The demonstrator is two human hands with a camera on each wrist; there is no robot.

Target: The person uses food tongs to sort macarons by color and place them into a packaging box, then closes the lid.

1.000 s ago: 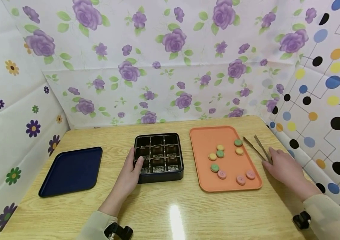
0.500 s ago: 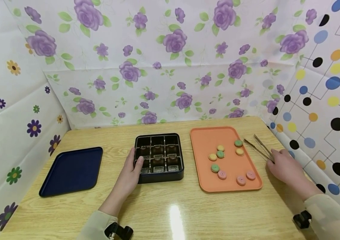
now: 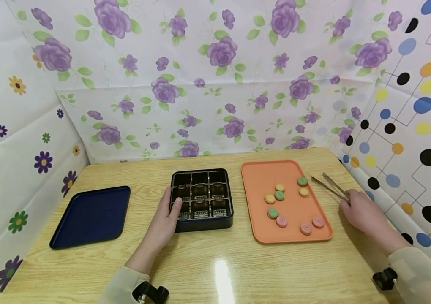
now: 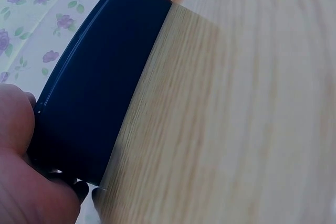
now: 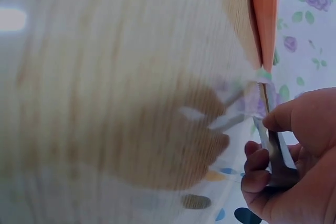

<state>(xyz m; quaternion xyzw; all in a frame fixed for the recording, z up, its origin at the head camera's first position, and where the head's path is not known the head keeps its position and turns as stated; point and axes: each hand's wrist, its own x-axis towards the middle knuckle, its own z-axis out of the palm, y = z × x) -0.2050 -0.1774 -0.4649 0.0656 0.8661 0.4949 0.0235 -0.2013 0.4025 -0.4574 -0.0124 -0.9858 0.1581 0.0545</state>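
In the head view my left hand [image 3: 166,217] grips the left side of a black box [image 3: 204,225] with a divided plastic insert, thumb over the near-left rim. The insert's compartments hold nothing. The left wrist view shows the box's dark side wall [image 4: 105,77] beside my thumb. My right hand [image 3: 364,213] holds metal tongs [image 3: 329,185] by their rear end, with their tips apart and pointing towards the orange tray. Fingers curl round the tongs [image 5: 278,156] in the right wrist view. Three green macarons [image 3: 273,213], three yellow macarons [image 3: 304,192] and three pink macarons [image 3: 305,229] lie on the tray.
The orange tray [image 3: 263,177] lies right of the box, close to the tongs. A dark blue tray [image 3: 91,217] sits at the left of the wooden table [image 3: 185,270]. Patterned sheets [image 3: 200,105] stand behind the table and at both sides.
My right hand has shifted slightly right and back with the tongs, whose arms now lie closer together. My left hand and the box have stayed in place.
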